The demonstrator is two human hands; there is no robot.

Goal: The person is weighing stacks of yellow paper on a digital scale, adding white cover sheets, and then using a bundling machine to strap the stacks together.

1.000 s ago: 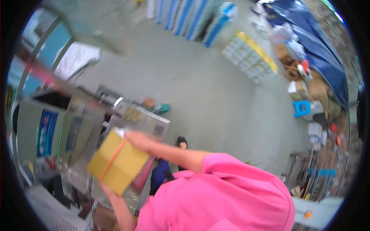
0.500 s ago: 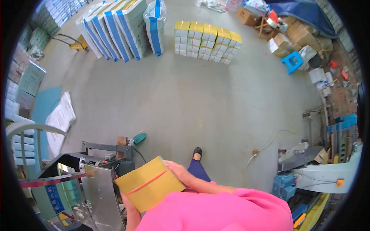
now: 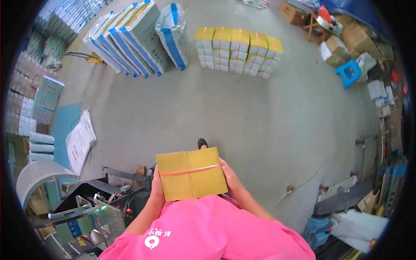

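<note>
A strapped bundle (image 3: 188,184) with a flat yellow-brown top and a pink band across its middle is held level in front of my chest. My left hand (image 3: 157,185) is closed against its left side, and my right hand (image 3: 229,175) grips the right side. Both sets of fingers are partly hidden by the bundle. Farther off on the floor stands a stack of similar bundles (image 3: 238,54), with yellow tops, white sides and pink bands, in several side-by-side columns.
Tall white sacks with blue stripes (image 3: 173,43) stand left of the stack. A dark-framed machine (image 3: 93,190) is close on my left. At right are a blue stool (image 3: 349,73), cardboard boxes (image 3: 336,50), a blue motor (image 3: 318,232) and a cable (image 3: 305,180) along the floor.
The bundle has swung from the left beside the machine to straight in front of me, and it now lies level instead of slanted. Both hands stay on it. My body has turned.
</note>
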